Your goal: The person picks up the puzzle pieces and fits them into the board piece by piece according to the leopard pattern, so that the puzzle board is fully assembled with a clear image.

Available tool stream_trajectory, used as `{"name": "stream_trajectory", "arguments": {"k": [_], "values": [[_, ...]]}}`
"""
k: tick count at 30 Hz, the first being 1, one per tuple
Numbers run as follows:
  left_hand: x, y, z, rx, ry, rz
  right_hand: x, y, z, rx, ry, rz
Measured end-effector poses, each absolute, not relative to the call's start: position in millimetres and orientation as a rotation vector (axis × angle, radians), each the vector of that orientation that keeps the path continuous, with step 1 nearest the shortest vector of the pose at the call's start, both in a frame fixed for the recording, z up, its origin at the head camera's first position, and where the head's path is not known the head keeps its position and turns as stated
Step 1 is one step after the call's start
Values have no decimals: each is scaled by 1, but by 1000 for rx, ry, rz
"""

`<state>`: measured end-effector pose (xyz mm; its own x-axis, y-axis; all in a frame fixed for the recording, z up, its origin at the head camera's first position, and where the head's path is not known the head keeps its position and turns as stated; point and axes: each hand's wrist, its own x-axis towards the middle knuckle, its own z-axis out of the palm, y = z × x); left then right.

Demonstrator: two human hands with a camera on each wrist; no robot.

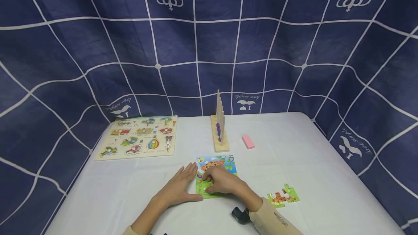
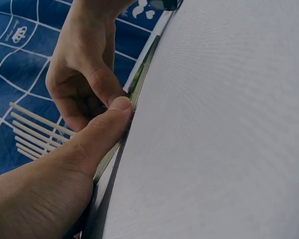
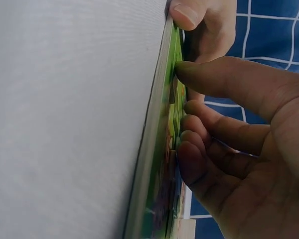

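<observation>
A small jigsaw puzzle (image 1: 230,166) with a spotted cartoon animal on blue and green lies in the middle of the white table. My left hand (image 1: 179,188) rests along its left side, fingers extended and thumb at the near left corner. Over the lower part bends my right hand (image 1: 223,180), its fingers curled down. Thumb and fingertips of the right hand (image 3: 249,129) sit either side of a slightly raised puzzle piece (image 3: 172,117) in the right wrist view. Its outline is partly hidden by the fingers.
Loose spotted puzzle pieces (image 1: 277,200) lie to the right of my right forearm. A wooden vehicle peg board (image 1: 171,126) is at back left. Behind the jigsaw stand a wooden peg rack (image 1: 222,148) and a pink block (image 1: 248,142). A black object (image 1: 240,215) lies near the right sleeve.
</observation>
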<state>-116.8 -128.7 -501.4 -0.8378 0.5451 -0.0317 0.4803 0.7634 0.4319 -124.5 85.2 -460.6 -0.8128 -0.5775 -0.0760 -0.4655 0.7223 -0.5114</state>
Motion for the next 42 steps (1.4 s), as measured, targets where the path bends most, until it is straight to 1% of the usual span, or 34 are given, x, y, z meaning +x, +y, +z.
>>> {"name": "stream_trajectory", "arguments": {"k": [16,23,34,42], "values": [[-116,-129,-502,825,2814,619,-122,86,-462,-815,2686,-729],[-116,-129,-501,839,2824,629,-120,92,-456,-828,2654,-739],[-115,-129,-500,842,2813,634,-118,124,-446,-897,2631,-853],[-114,-129,-501,849,2819,629,-109,155,-446,-831,2606,-937]]}}
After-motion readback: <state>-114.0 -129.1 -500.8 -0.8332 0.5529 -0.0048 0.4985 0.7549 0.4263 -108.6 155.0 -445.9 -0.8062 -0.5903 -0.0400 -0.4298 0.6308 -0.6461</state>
